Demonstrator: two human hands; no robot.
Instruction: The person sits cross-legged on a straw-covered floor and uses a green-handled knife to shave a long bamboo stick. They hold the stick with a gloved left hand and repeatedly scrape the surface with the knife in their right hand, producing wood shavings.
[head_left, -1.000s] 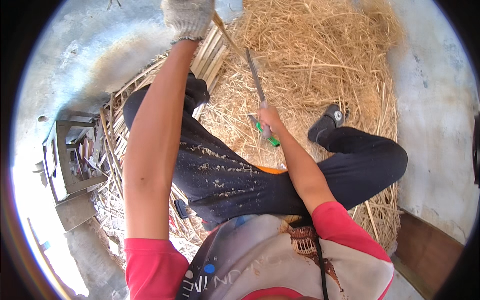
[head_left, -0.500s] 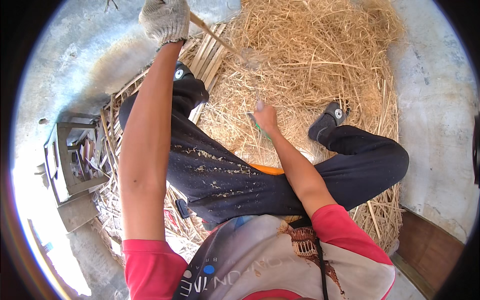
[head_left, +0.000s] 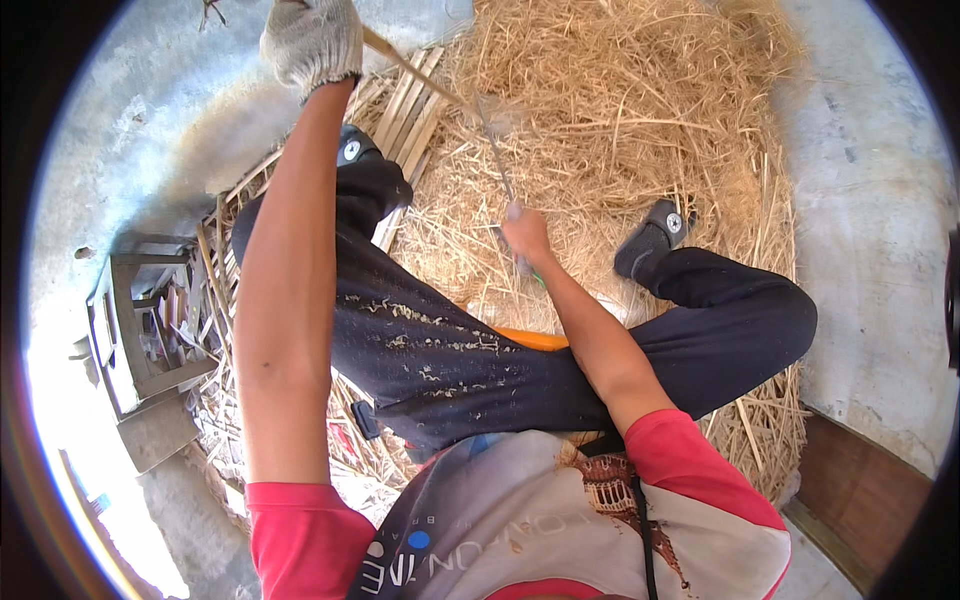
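Note:
A pale knitted work glove covers my left hand (head_left: 313, 45), raised at the upper left and closed around one end of a long bamboo strip (head_left: 412, 68). The strip slants down to the right, over the straw-like shavings. My bare right hand (head_left: 526, 238) is closed on the handle of a knife, between my legs. From the fist the narrow knife blade (head_left: 497, 155) points up and away. Blade and strip meet near the strip's far end, where motion blurs the detail. A bit of green shows beneath the right fist, and the fingers hide most of the handle.
Curly shavings (head_left: 620, 90) pile high beyond my feet. Split bamboo slats (head_left: 408, 112) lie beside my left foot. An orange thing (head_left: 530, 339) shows under my legs. Concrete walls (head_left: 860, 200) stand on both sides, with a wooden frame (head_left: 150, 325) at the left.
The left hand, with the strip, has shifted slightly left and up. My right hand has moved a little left, and the knife blade now shows more plainly.

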